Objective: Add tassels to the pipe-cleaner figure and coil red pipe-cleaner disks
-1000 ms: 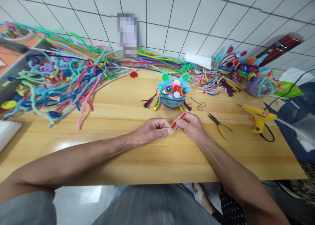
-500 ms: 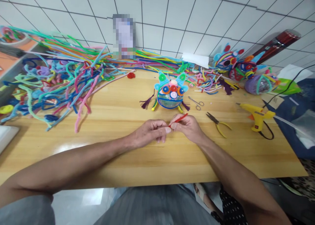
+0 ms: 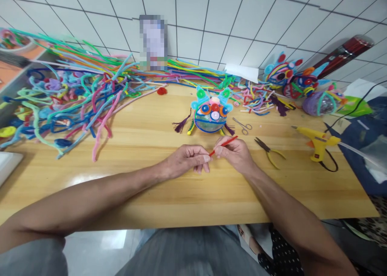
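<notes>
**Red strip (image 3: 227, 142) was held two-handed**

The left hand (image 3: 188, 161) pinched its lower end and the right hand (image 3: 237, 155) gripped farther along, over the surface (image 3: 169, 203), near the decorated figure (image 3: 209, 125). Shaping seemed in hand; next likely called for steady pinching.

Head camera: one view, worn on the person's head, facing forward and steeply down.
Grey cloth shirt (image 3: 181, 254): at the bottom middle, seen from above, nearest the lens.
Left bare hand (image 3: 189, 161) and right bare hand (image 3: 235, 154): just below the picture's centre, seen from above and behind.
Yellow-brown wood-grain surface (image 3: 145, 203): viewed from its near side, near edge crossing low in the picture.
White tiled wall with dark lines (image 3: 193, 10): beyond the surface, closing the view at the top.
Width: wide, taking in both forearms.
</notes>
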Demonstrator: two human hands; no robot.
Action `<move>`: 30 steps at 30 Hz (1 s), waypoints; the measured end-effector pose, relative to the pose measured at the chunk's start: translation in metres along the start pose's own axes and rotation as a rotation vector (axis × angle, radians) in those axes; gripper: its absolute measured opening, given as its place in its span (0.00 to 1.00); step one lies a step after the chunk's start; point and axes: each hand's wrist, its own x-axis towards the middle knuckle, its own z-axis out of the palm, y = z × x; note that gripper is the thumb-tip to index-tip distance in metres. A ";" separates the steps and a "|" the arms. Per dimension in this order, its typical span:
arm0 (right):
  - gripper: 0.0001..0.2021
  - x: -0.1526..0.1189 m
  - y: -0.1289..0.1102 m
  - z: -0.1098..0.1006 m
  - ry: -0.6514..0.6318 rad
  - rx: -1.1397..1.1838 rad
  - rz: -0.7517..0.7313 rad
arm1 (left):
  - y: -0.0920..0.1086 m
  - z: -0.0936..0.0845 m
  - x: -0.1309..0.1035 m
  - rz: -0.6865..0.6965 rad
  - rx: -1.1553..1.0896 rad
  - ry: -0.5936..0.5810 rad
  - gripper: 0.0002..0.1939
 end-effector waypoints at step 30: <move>0.26 -0.004 0.011 -0.011 0.342 -0.268 -0.353 | 0.009 0.007 -0.005 -0.040 0.208 0.047 0.24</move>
